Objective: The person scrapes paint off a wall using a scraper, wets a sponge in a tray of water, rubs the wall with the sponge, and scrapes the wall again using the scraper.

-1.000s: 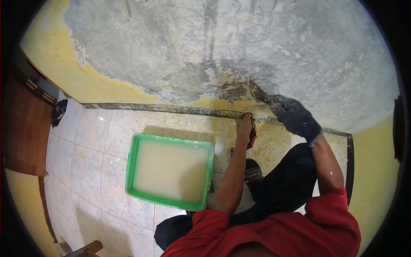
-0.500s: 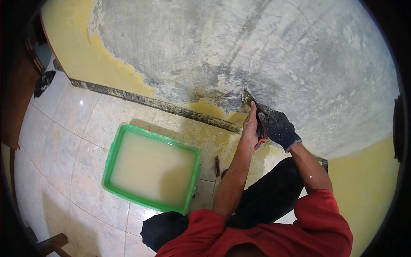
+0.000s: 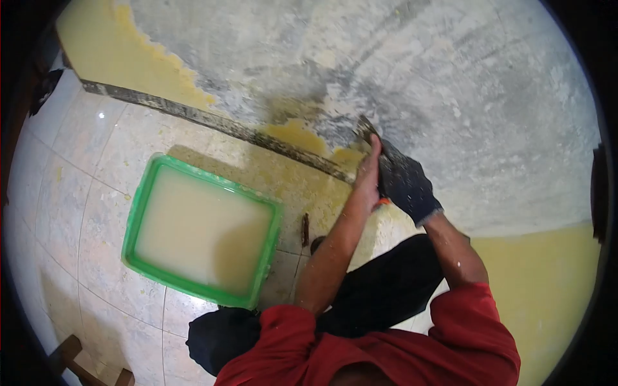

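My right hand (image 3: pixel 407 180), in a dark work glove dusted with pale specks, is wrapped round a scraper (image 3: pixel 366 128) with a narrow, dirty metal blade. A bit of orange shows at the handle's lower end; the glove hides most of the rest. My bare left hand (image 3: pixel 369 172) presses against the scraper from the left, thumb pointing up toward the blade. The blade meets the grey stripped wall (image 3: pixel 450 122) low down, close to a leftover patch of yellow paint (image 3: pixel 297 137).
A green tray (image 3: pixel 273 241) of cloudy, pale liquid stands on the tiled floor (image 3: pixel 96 257) at left. A thin brown object (image 3: pixel 305 229) lies beside it. Along the wall's foot runs a dark, worn skirting (image 3: pixel 212 125). Yellow crumbs litter the tiles. Wooden furniture legs (image 3: pixel 74 354) show bottom left.
The camera view has shifted, so wall and tray appear farther up and left. Against the wall, the scraper has moved slightly right and down, its blade angle changed. Both hands keep their hold.
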A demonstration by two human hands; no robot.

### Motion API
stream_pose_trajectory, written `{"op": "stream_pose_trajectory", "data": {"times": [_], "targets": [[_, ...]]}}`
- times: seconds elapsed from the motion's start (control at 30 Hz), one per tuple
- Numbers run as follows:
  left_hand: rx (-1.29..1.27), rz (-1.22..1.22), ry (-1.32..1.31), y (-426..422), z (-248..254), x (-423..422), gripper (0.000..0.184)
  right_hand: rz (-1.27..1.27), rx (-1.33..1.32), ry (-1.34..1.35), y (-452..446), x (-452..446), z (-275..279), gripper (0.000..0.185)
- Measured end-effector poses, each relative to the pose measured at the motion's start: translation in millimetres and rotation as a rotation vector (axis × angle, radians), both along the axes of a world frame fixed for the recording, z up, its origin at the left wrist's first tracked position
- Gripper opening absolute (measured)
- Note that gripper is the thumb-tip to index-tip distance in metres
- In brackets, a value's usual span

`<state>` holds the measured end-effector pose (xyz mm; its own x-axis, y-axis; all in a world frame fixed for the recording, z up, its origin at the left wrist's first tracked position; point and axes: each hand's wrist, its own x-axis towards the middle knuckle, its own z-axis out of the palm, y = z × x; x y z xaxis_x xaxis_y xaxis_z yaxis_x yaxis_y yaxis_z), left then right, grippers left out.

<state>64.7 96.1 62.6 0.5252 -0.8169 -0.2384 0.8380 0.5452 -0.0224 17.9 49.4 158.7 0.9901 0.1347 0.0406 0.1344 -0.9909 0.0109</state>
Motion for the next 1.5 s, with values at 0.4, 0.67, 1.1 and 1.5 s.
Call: {"op": "stream_pose_trajectory", "data": {"times": [0.4,0.67,1.1,1.5], "targets": [[-0.006,0.076,0.037,-2,-2,-4,0.07,-0.057,0.025,-0.02,-5,-1,-11,0.041],[-0.057,-0.012,-0.054,20,4,1,0.072,-0.244,-0.062,0.178,7,10,-5,0.041],[0.101,0.055,0.03,4,11,-12,0.064,-0.183,0.077,0.146,8,2,15,0.038],[0.053,0.069,0.018,10,4,-2,0.062,0.045,-0.108,0.056,-12,3,-10,0.032]]}}
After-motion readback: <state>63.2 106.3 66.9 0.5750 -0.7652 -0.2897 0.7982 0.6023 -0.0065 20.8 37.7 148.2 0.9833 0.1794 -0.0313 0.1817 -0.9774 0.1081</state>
